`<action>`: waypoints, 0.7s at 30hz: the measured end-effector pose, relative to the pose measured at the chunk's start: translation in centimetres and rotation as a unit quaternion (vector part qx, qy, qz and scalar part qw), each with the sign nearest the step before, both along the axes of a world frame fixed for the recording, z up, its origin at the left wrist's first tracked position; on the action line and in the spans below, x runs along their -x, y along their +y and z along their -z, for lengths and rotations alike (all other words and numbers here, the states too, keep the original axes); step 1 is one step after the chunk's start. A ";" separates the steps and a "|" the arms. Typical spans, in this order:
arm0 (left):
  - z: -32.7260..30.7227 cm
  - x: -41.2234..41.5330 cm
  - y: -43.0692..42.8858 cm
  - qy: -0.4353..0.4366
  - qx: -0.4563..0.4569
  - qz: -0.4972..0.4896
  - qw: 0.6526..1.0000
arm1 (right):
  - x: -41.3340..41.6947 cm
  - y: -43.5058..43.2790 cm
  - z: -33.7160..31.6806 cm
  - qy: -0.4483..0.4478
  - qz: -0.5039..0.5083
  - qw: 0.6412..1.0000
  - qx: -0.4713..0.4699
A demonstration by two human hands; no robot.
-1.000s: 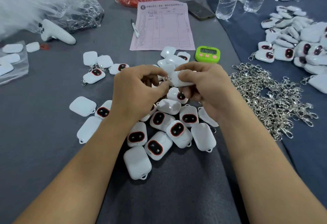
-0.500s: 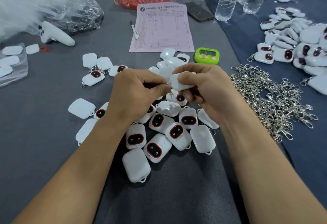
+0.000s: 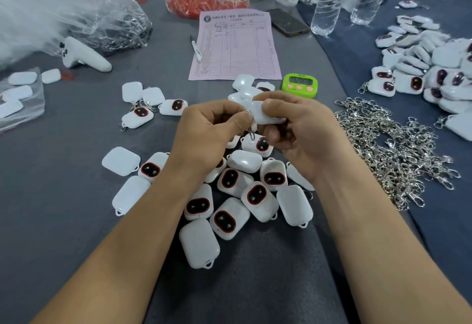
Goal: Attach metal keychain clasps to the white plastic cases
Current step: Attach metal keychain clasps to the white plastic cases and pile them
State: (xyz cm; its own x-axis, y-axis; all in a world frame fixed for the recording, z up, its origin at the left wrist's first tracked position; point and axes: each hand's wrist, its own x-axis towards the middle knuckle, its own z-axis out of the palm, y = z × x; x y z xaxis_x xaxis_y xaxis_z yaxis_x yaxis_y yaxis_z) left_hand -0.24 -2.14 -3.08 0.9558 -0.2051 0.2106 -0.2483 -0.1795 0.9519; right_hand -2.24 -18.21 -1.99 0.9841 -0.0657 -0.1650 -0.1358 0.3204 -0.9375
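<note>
Right hand (image 3: 293,134) fingers clamp the white case (image 3: 268,117); left hand (image 3: 212,132) fingers pinch the clasp (image 3: 252,134). Hold the case steady while threading the ring

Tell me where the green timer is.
In the head view, the green timer sits right of centre, by the near right corner of the pink form, beyond the right hand.

Two bare hands and forearms show, all nearer the camera than the green timer (image 3: 299,85). The left hand (image 3: 212,132) and right hand (image 3: 304,139) are broad, with creased knuckles and thick fingers (image 3: 274,105). The left forearm (image 3: 132,242) and right forearm (image 3: 378,234) are smooth and uncovered right down to the lower edge
</note>
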 end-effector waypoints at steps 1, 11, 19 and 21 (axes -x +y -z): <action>0.1 -0.1 0.0 -0.015 -0.024 -0.014 1.000 | 0.0 0.0 0.0 -0.004 0.012 1.000 0.011; 0.6 -0.4 0.5 -0.134 -0.174 -0.089 0.971 | 0.1 1.4 0.0 -0.012 0.055 0.998 0.032; 0.1 -0.1 0.1 0.043 -0.015 0.005 0.999 | 0.0 0.6 0.1 0.006 0.046 0.998 -0.030; 0.2 0.4 -0.1 -0.059 -0.100 -0.043 0.992 | 0.0 0.8 0.2 0.001 0.062 0.998 0.005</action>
